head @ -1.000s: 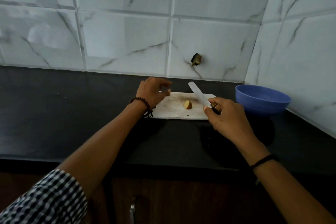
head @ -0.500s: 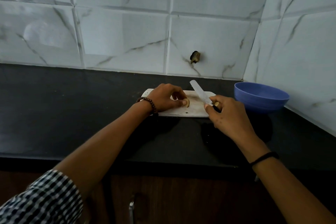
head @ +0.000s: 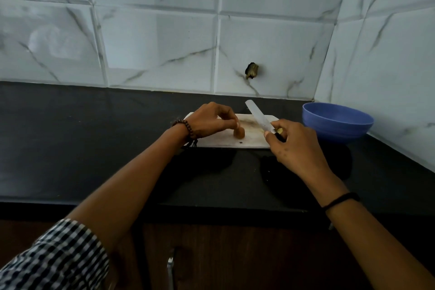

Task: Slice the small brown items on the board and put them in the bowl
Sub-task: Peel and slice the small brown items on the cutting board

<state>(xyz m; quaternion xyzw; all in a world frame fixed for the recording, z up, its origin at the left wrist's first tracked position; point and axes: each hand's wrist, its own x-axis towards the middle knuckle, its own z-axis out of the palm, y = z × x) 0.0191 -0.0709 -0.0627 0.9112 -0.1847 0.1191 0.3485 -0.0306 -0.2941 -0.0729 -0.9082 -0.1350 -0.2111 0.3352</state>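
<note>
Head view: the blue bowl [head: 339, 130] stands just right of the cutting board [head: 219, 142], apart from it; only its bare inner far wall shows, its bottom hidden by the near rim. On the board's middle sits one small brown item [head: 239, 134], pinched from above by the left hand [head: 209, 120]. Over the board's right end, the right hand [head: 295, 146] grips the knife [head: 259, 117], covering the handle, with the blade raised. Left of the board lies open black counter [head: 94, 136].
</note>
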